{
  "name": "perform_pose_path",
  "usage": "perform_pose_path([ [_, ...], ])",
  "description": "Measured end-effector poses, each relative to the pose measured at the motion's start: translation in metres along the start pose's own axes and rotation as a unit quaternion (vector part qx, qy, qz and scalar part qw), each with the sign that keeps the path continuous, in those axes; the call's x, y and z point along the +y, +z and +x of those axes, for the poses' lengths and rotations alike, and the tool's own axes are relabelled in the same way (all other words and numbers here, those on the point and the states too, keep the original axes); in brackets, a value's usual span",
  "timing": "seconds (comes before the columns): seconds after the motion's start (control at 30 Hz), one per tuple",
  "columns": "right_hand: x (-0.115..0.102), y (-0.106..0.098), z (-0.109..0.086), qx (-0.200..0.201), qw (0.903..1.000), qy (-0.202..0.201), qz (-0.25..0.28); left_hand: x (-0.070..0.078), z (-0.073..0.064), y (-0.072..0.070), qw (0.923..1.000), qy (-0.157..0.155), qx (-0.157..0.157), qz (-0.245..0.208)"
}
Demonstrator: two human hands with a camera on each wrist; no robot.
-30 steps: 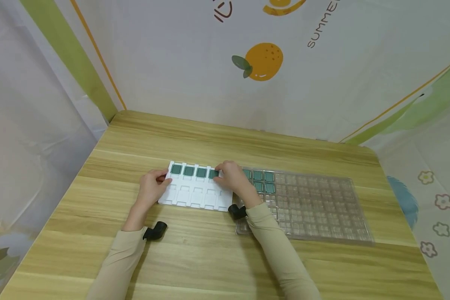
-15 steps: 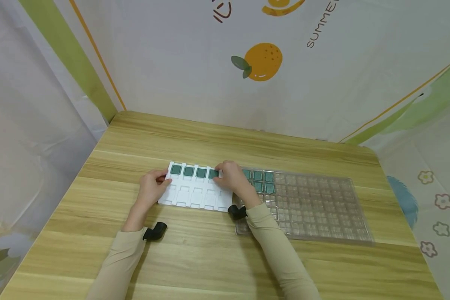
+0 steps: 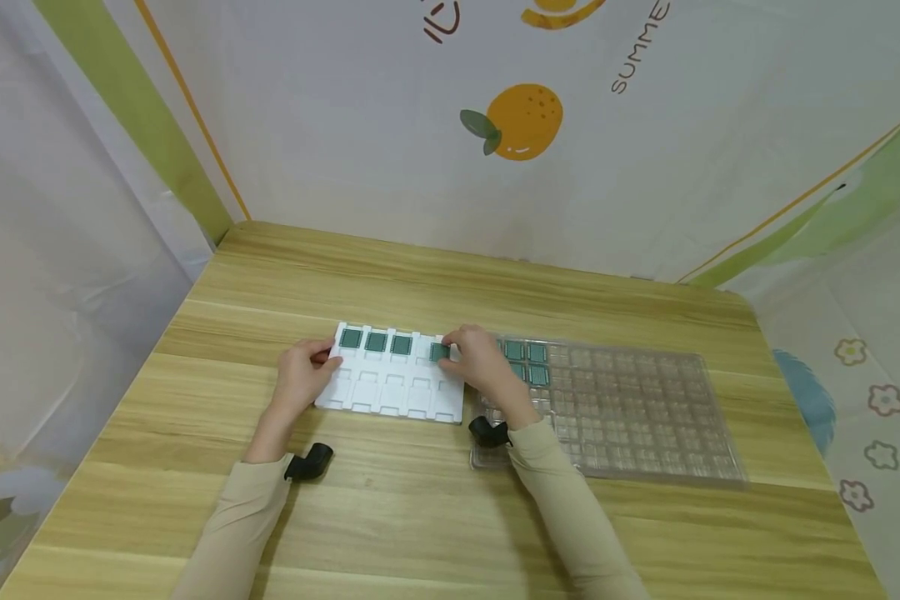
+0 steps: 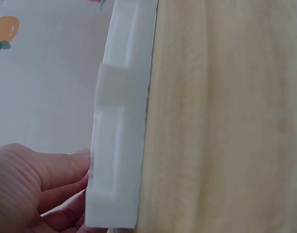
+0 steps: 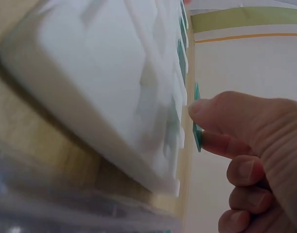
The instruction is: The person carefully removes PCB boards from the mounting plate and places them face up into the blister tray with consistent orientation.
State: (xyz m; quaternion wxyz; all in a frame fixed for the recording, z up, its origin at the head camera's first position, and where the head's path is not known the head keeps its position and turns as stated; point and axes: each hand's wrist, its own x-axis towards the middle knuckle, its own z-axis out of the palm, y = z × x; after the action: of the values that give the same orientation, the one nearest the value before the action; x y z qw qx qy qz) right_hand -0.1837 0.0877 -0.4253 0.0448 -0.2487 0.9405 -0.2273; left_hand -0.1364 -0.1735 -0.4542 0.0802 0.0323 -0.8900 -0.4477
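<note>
My left hand (image 3: 300, 375) grips the left end of a white plastic tray (image 3: 393, 368); in the left wrist view its thumb (image 4: 65, 167) lies at the tray's edge. My right hand (image 3: 483, 367) pinches a small square green circuit board (image 3: 438, 352) over the tray's upper right part. In the right wrist view this board (image 5: 197, 141) is held between thumb and finger, apart from the tray. Three like boards (image 3: 376, 342) lie in the upper row at the left. The slot right of them shows bare white, as does the lower row.
To the right lies a large clear plastic tray (image 3: 637, 408) with many pockets. Several green boards (image 3: 537, 375) fill pockets at its upper left, partly hidden by my right hand. Both trays lie on a wooden table (image 3: 390, 517). A printed curtain (image 3: 345, 125) hangs behind it.
The right hand has lifted the rightmost green board out of its upper-row slot and moved it a little to the right. The left hand still holds the white tray.
</note>
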Motion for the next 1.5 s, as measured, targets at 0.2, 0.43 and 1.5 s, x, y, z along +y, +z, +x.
perform_pose_path([
  [0.2, 0.008, -0.002, -0.014, 0.012, 0.9999, -0.001, -0.001, -0.002, 0.0, 0.001, 0.9999, 0.013, 0.004, 0.001],
  [0.43, 0.018, -0.005, -0.03, 0.037, 0.9991, -0.014, 0.015, -0.003, 0.001, 0.001, 0.9999, 0.014, 0.004, 0.006],
  [1.5, 0.039, -0.014, -0.077, 0.028, 0.9996, 0.006, -0.004, -0.003, 0.001, 0.001, 0.9999, 0.012, 0.0, 0.009],
])
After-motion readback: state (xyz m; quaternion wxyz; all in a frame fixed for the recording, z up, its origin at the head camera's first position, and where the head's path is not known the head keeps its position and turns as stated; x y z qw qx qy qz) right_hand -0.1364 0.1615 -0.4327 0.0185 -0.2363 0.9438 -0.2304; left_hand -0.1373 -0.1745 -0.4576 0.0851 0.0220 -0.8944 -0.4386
